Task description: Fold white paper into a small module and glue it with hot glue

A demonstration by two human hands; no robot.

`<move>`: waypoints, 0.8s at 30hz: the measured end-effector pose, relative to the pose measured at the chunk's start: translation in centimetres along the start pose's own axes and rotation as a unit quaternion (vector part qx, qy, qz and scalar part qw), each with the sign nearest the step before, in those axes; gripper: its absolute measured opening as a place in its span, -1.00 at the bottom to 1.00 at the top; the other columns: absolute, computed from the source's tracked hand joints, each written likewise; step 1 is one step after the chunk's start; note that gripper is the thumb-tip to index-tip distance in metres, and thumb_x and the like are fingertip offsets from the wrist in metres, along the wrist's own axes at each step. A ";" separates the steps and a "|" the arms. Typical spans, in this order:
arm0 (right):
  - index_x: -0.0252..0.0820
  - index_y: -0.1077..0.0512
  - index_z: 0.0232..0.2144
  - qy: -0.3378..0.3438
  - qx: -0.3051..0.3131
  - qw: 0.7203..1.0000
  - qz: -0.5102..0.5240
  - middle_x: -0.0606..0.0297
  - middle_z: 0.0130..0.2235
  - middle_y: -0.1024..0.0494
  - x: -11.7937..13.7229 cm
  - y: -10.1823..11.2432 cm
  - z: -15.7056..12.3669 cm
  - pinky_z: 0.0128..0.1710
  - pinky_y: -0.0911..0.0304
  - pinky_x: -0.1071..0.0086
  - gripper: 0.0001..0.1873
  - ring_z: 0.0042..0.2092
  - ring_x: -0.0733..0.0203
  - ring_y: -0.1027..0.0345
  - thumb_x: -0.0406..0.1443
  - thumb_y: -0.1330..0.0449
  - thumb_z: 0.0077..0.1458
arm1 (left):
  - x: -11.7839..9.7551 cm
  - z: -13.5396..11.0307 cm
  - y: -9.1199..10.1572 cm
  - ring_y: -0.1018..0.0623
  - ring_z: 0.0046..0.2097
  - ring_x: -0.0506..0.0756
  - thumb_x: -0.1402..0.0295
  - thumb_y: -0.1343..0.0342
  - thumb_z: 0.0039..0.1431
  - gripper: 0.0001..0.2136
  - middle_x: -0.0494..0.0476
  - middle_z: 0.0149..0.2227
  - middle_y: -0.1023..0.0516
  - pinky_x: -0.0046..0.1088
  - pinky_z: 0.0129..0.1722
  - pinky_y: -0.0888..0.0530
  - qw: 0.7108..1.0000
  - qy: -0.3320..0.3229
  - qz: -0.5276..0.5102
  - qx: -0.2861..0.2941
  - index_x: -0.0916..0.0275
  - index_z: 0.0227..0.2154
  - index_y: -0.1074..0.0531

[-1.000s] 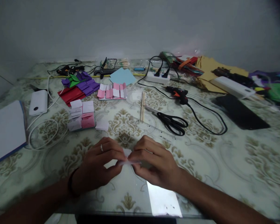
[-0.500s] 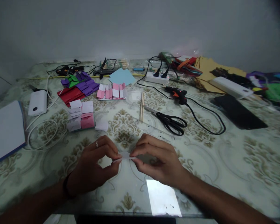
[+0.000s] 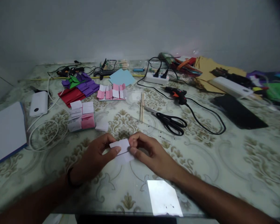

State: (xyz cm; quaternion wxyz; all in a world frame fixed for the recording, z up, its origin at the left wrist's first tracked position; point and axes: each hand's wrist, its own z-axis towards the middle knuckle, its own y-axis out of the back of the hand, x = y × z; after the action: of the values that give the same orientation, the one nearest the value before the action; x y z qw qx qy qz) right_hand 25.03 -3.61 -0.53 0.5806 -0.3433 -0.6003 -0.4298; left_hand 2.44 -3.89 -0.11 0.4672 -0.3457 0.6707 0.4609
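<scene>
A small folded piece of white paper (image 3: 122, 147) is held just above the table, its face and a crease across it turned toward me. My left hand (image 3: 100, 153) grips its left side, thumb on top and fingers behind. On the right side my right hand (image 3: 151, 153) pinches the edge between thumb and fingers. Just beyond my left hand lie a small white folded paper (image 3: 102, 126) and a block of pink and white folded papers (image 3: 87, 116). Black-handled scissors (image 3: 170, 121) lie beyond my right hand, beside thin wooden sticks (image 3: 142, 107).
A hot glue gun (image 3: 177, 94) with a looping cord lies right of centre, and a dark phone (image 3: 239, 111) farther right. A power strip (image 3: 156, 78) stands behind. At left are a white power bank (image 3: 39, 104), a white cable (image 3: 44, 150) and a white board (image 3: 7, 132).
The paper has tipped from nearly edge-on to showing its flat face. Both hands have turned with it, and my left thumb now lies on top of the paper.
</scene>
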 end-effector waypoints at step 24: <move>-0.24 -0.48 -0.30 0.251 -0.029 0.955 -0.157 0.22 -0.36 -0.51 0.1 -0.1 -0.9 -0.33 -0.28 0.39 -0.94 -0.32 0.23 -0.39 -0.43 -0.26 0.26 | -1.0 -0.6 -0.6 -0.60 -0.27 -0.04 0.56 -0.22 0.27 -0.86 -0.02 -0.31 -0.63 -0.56 -0.21 -0.50 0.956 -0.257 0.140 -0.018 0.19 -0.23 -0.59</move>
State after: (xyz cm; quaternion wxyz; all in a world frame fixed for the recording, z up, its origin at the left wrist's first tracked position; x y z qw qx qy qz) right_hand 25.30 -4.52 -0.51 0.6272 -0.1422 -0.4693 -0.6051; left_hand 3.15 -4.61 0.71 0.5480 -0.1266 0.5613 0.6072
